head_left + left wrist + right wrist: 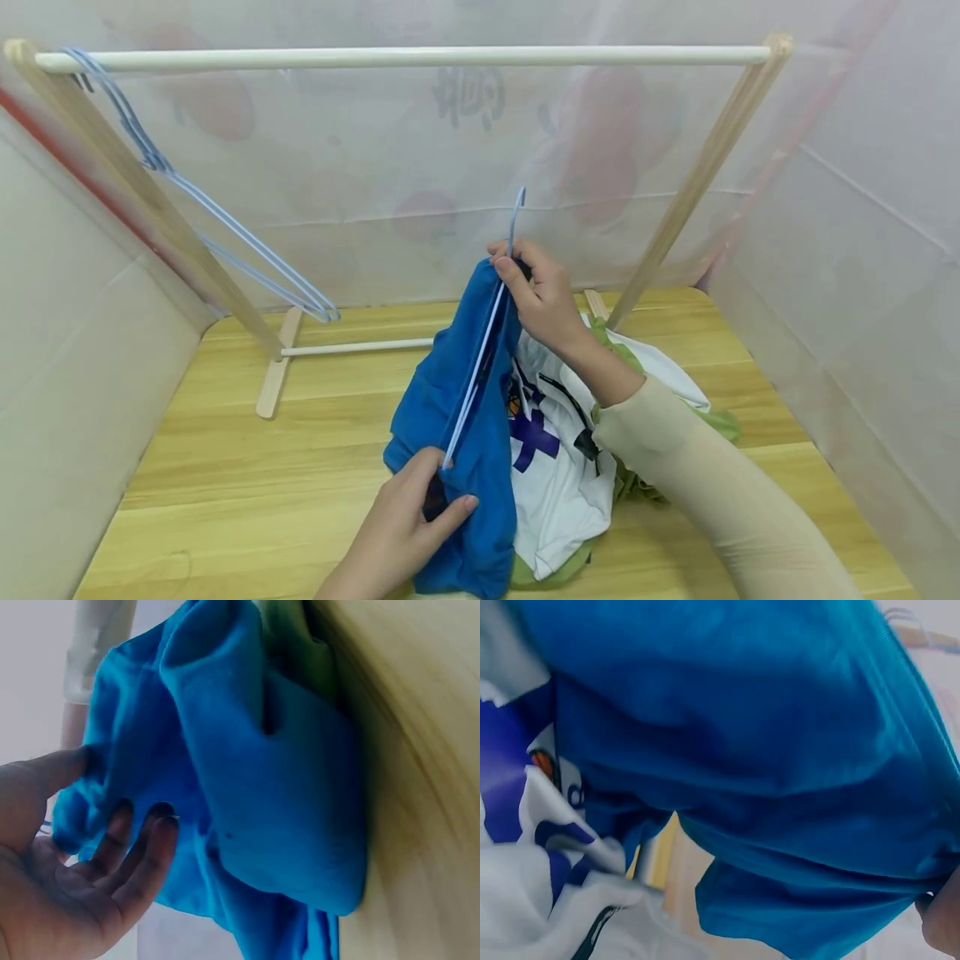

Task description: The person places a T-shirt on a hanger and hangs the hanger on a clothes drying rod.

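Holds a blue shirt up over the counter, in front of the rack, with a light blue hanger running along its opening. With the right hand, clamps thumb and fingers on the hanger's neck and the cloth beside it, just below the hook. With the left hand, touches blue cloth at the hanger's lower end — thumb spread from the fingers; cannot tell whether pinching it. Depends most on the hanger's long axis: sloping from the right hand down and nearer the body, bringing its lower corner right beside the left fingers, so nearer that hand. Has a white shirt and green cloth heaped on the counter, just right of the blue shirt. From the head view, gives the hook and the whole slope; from the left wrist view, adds the curved fingers' undersides — hidden from above; from the right wrist view, offers mostly one broad blue side.
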### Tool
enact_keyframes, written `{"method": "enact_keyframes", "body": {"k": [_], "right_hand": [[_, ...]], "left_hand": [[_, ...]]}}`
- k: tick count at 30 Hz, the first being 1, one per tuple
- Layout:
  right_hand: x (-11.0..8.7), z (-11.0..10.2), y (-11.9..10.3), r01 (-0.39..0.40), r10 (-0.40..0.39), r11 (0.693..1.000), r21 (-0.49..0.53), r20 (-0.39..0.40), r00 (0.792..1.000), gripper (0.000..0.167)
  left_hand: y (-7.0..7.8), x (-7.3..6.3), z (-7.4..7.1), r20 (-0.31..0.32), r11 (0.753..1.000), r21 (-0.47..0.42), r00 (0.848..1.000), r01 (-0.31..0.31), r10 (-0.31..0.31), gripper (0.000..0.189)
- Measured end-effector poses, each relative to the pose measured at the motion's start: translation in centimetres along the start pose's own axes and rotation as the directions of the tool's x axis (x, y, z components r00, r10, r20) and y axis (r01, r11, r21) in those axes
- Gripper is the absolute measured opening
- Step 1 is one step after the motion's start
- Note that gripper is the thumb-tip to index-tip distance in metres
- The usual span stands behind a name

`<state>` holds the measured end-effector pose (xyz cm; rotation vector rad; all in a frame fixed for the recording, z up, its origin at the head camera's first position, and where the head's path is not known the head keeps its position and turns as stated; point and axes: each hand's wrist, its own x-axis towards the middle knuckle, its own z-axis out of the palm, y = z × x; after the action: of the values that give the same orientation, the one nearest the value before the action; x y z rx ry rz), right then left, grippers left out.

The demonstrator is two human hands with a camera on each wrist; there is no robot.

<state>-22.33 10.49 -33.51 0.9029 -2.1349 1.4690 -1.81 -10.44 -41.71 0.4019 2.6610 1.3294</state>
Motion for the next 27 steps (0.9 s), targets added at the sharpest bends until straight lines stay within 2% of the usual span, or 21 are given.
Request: {"method": "enact_keyframes", "body": {"k": [2, 5, 8, 10, 13, 14, 16, 18, 21, 23, 27], "right_hand": [[0.0, -0.2, 0.5, -0.021, 0.020, 0.999, -0.029, -0.006, 1.000, 0.015], [0.0, -0.5, 1.1, -0.036, 0.035, 0.997, -0.064, -0.011, 0.999, 0.015], [0.0, -0.7, 1.3, -0.028, 0.027, 0.997, -0.070, -0.013, 1.000, 0.014], [0.0, -0.8, 1.4, -0.017, 0.016, 0.998, -0.067, -0.012, 1.000, 0.013], [0.0, -0.9, 1.4, 0.004, -0.005, 0.997, -0.079, -0.009, 1.000, 0.014], [0.0, -0.9, 1.4, 0.018, -0.018, 0.996, -0.088, -0.003, 1.000, 0.014], [0.0, -0.8, 1.3, 0.049, -0.048, 0.992, -0.112, 0.010, 0.999, 0.013], [0.0, -0.6, 1.1, 0.097, -0.094, 0.986, -0.133, 0.026, 0.995, 0.013], [-0.2, -0.1, 0.6, 0.168, -0.164, 0.973, -0.157, 0.039, 0.986, 0.018], [-0.2, 0.2, 0.2, 0.213, -0.207, 0.963, -0.168, 0.049, 0.977, 0.020], [-0.5, 0.8, -0.9, 0.275, -0.267, 0.943, -0.187, 0.067, 0.961, 0.023]], "left_hand": [[0.4, -0.1, -0.1, -0.024, 0.999, -0.031, 0.999, 0.024, -0.025, 0.044], [0.7, -0.3, -0.1, -0.092, 0.997, -0.075, 0.995, 0.037, -0.044, 0.039], [0.8, -0.4, -0.3, -0.195, 0.997, -0.083, 0.981, -0.010, -0.007, 0.028], [0.7, -0.5, -0.5, -0.266, 0.996, -0.050, 0.962, -0.077, 0.061, 0.023], [0.4, -0.3, -1.0, -0.351, 0.980, 0.057, 0.915, -0.191, 0.198, 0.021], [0.3, -0.2, -1.2, -0.369, 0.972, 0.088, 0.899, -0.217, 0.234, 0.021], [0.1, 0.0, -1.7, -0.391, 0.963, 0.124, 0.880, -0.239, 0.269, 0.023], [0.0, 0.2, -2.1, -0.401, 0.963, 0.131, 0.876, -0.236, 0.270, 0.025], [0.0, 0.6, -2.3, -0.394, 0.967, 0.101, 0.883, -0.236, 0.256, 0.025], [0.0, 0.8, -2.4, -0.391, 0.963, 0.090, 0.881, -0.252, 0.267, 0.023], [0.1, 1.5, -2.4, -0.400, 0.952, 0.095, 0.864, -0.292, 0.306, 0.020]]}}
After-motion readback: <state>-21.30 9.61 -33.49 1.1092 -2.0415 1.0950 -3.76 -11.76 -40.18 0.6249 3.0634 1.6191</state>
